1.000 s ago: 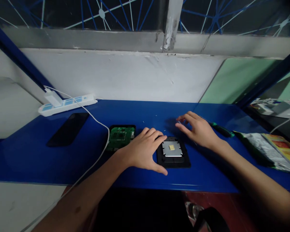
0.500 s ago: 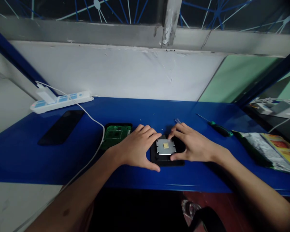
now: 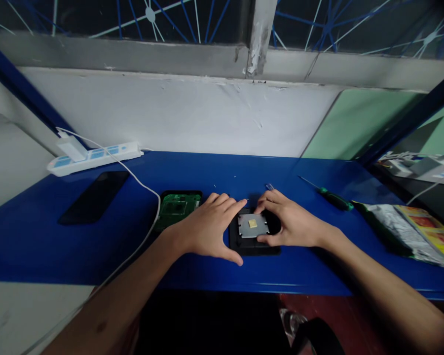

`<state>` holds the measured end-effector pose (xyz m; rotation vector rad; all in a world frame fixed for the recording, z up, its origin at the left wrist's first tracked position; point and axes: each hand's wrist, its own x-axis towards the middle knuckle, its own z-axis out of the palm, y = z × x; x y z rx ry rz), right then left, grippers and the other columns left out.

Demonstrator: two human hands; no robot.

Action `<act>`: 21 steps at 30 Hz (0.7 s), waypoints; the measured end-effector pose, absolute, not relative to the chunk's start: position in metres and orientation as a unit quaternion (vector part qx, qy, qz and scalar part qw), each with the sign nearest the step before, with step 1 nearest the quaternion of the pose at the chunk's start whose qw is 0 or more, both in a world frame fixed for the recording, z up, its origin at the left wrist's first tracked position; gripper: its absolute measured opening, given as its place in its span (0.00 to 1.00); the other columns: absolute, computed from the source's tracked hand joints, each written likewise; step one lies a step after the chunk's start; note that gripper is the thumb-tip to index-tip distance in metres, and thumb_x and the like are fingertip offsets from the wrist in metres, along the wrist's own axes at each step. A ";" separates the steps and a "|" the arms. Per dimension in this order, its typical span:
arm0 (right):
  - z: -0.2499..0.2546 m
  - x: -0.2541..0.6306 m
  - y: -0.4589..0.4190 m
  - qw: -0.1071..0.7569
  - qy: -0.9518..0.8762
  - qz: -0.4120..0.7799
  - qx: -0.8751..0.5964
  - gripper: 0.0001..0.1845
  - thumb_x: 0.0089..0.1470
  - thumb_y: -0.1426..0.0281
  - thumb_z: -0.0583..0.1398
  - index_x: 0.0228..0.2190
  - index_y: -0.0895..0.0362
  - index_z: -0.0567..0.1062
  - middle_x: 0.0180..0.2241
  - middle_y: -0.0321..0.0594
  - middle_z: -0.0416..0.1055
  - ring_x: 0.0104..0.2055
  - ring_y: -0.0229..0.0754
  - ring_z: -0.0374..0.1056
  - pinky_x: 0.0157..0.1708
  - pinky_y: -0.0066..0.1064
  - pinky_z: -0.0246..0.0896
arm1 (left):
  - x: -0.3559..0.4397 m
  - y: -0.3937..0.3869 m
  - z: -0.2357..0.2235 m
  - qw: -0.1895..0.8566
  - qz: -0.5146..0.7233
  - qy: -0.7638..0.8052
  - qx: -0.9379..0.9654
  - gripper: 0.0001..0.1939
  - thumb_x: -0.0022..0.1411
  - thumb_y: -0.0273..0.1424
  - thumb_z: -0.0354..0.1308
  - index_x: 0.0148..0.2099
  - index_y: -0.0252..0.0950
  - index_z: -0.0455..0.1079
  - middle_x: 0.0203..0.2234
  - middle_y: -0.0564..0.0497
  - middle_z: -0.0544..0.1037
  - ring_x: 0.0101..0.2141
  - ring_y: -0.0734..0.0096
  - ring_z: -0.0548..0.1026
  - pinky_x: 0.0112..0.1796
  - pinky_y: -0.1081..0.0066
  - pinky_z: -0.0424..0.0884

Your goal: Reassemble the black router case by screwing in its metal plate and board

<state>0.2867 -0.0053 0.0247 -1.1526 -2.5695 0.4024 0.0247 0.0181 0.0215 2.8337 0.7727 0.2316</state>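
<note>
A black case lies on the blue table near its front edge. On it sits a silver metal plate with a small yellow square in the middle. My left hand clasps the case's left side, thumb along the front and fingers over the back corner. My right hand pinches the plate from the right, thumb at its front edge and fingers curled over its back edge. The right part of the case is hidden under that hand.
A green circuit board in a black shell lies left of my left hand. A white cable runs from a power strip past a dark phone. A green-handled screwdriver and foil packets lie to the right.
My right hand came back from the table behind the case and closed on the metal plate. My left hand stays on the case's left side.
</note>
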 end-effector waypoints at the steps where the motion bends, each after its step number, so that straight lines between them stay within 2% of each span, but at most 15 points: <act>1: 0.025 0.287 -0.005 0.155 -0.893 0.138 -0.399 0.25 0.47 0.55 0.68 0.43 0.56 0.73 0.42 0.44 0.69 0.47 0.53 0.68 0.62 0.61 0.53 | 0.025 0.018 0.021 0.098 0.077 0.263 0.957 0.64 0.47 0.67 0.61 0.72 0.31 0.48 0.60 0.36 0.67 0.57 0.43 0.64 0.57 0.52 0.55; 7: 0.026 0.286 -0.005 0.174 -0.885 0.149 -0.406 0.26 0.45 0.57 0.69 0.42 0.56 0.72 0.43 0.45 0.69 0.48 0.53 0.69 0.56 0.57 0.61 | 0.025 0.017 0.020 0.091 0.076 0.273 0.955 0.69 0.44 0.66 0.64 0.74 0.32 0.40 0.61 0.35 0.66 0.57 0.41 0.64 0.56 0.52 0.57; 14: 0.023 0.287 -0.003 0.170 -0.882 0.165 -0.409 0.26 0.44 0.56 0.70 0.42 0.55 0.72 0.44 0.45 0.68 0.49 0.53 0.68 0.57 0.55 0.60 | 0.025 0.018 0.020 0.089 0.071 0.278 0.954 0.69 0.45 0.67 0.63 0.74 0.32 0.39 0.62 0.35 0.65 0.57 0.41 0.64 0.55 0.52 0.57; 21: 0.022 0.287 -0.003 0.171 -0.881 0.168 -0.407 0.26 0.44 0.56 0.70 0.42 0.55 0.72 0.44 0.45 0.68 0.49 0.53 0.68 0.56 0.56 0.59 | 0.024 0.019 0.019 0.094 0.080 0.274 0.954 0.65 0.46 0.69 0.60 0.73 0.33 0.46 0.59 0.37 0.69 0.55 0.42 0.65 0.56 0.52 0.54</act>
